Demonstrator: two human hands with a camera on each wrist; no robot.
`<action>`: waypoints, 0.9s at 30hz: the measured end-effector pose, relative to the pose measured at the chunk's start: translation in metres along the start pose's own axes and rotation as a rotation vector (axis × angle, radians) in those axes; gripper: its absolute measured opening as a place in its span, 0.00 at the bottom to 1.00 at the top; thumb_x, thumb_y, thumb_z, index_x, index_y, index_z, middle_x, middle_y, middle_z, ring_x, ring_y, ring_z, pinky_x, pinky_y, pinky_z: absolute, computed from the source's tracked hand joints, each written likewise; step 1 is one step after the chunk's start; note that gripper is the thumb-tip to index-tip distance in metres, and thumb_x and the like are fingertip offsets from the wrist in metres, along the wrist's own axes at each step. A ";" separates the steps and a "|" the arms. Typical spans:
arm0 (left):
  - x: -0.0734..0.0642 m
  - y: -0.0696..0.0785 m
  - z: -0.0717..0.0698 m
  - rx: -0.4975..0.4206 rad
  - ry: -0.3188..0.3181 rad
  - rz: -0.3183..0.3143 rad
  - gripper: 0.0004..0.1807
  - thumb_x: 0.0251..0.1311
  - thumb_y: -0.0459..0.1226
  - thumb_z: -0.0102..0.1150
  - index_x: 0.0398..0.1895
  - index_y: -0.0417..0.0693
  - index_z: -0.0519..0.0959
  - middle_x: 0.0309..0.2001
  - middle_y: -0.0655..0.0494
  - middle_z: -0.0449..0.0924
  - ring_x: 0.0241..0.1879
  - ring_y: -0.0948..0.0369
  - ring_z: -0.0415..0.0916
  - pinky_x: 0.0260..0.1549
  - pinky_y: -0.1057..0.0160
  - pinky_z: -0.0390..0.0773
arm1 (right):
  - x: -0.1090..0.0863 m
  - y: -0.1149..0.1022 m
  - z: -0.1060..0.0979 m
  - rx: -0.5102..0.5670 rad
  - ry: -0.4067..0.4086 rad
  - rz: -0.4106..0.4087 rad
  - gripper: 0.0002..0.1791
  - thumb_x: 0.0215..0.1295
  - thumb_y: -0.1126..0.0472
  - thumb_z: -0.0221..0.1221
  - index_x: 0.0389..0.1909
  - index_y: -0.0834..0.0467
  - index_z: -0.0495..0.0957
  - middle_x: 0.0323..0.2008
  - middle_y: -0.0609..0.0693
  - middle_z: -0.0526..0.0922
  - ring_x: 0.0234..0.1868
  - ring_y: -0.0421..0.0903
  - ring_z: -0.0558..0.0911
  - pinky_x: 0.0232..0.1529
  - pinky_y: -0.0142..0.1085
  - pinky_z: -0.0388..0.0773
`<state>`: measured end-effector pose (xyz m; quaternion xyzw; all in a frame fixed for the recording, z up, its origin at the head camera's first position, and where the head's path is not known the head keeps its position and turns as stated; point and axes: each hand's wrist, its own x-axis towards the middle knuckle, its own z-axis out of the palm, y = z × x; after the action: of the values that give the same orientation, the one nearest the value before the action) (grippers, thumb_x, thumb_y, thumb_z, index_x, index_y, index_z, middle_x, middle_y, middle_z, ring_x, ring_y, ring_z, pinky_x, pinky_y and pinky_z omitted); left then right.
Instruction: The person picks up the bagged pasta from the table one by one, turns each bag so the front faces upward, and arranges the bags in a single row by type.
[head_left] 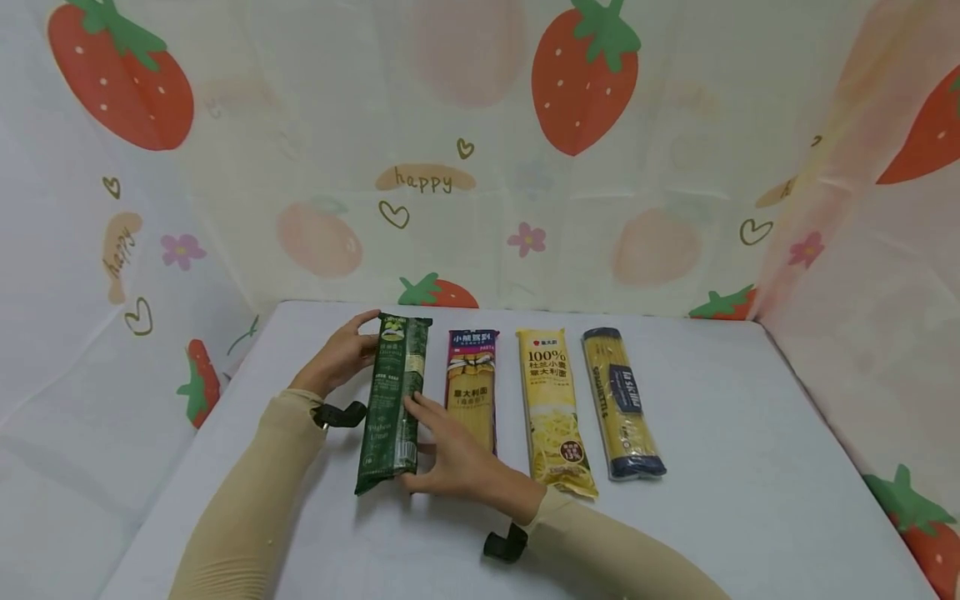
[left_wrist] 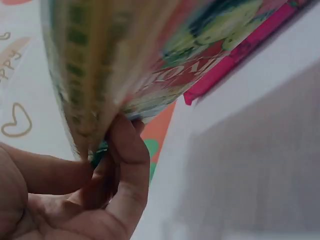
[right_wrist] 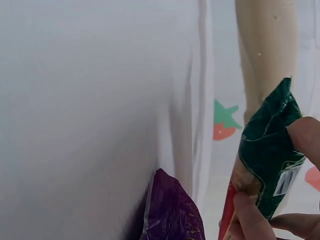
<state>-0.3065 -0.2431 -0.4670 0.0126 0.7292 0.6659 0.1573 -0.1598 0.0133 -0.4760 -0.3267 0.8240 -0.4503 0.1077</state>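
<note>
From the head view, a person in tan sleeves is handling a green pasta packet point(head_left: 392, 400) on a white table point(head_left: 750, 467). The left hand point(head_left: 339, 357) is gripping the packet's far end, thumb curled over its top edge and fingers wrapped behind. The right hand point(head_left: 453, 458) is holding the near end, fingers spread along the packet's front and thumb hooking under its bottom. Just beyond the right hand's fingertips a purple pasta packet point(head_left: 472, 383) is lying flat; further out to that hand's right a yellow pasta packet point(head_left: 553, 408) and a blue spaghetti packet point(head_left: 621, 402) are lying side by side. A strawberry-print curtain point(head_left: 585, 75) is hanging behind the table.

From the left wrist, the left hand point(left_wrist: 75, 195) is pinching the packet's point(left_wrist: 100, 65) crimped end, which is rising blurred just above the curled fingers point(left_wrist: 127, 155). The purple packet's pink edge point(left_wrist: 240, 55) is showing beyond it.

From the right wrist, the right hand's fingers point(right_wrist: 250, 215) are closing round the green packet's point(right_wrist: 270, 155) near end. The purple packet point(right_wrist: 170, 210) is lying just beside those fingers on the table.
</note>
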 end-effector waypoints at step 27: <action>0.000 -0.018 0.003 -0.323 -0.153 0.020 0.38 0.86 0.47 0.46 0.88 0.67 0.39 0.56 0.50 0.74 0.45 0.61 0.84 0.39 0.64 0.87 | -0.004 -0.005 0.001 0.509 0.044 -0.084 0.58 0.64 0.70 0.74 0.88 0.49 0.51 0.85 0.46 0.54 0.78 0.54 0.70 0.65 0.37 0.80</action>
<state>-0.3020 -0.2420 -0.4849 0.0453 0.5985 0.7730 0.2057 -0.1545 0.0133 -0.4726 -0.3131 0.6719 -0.6543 0.1497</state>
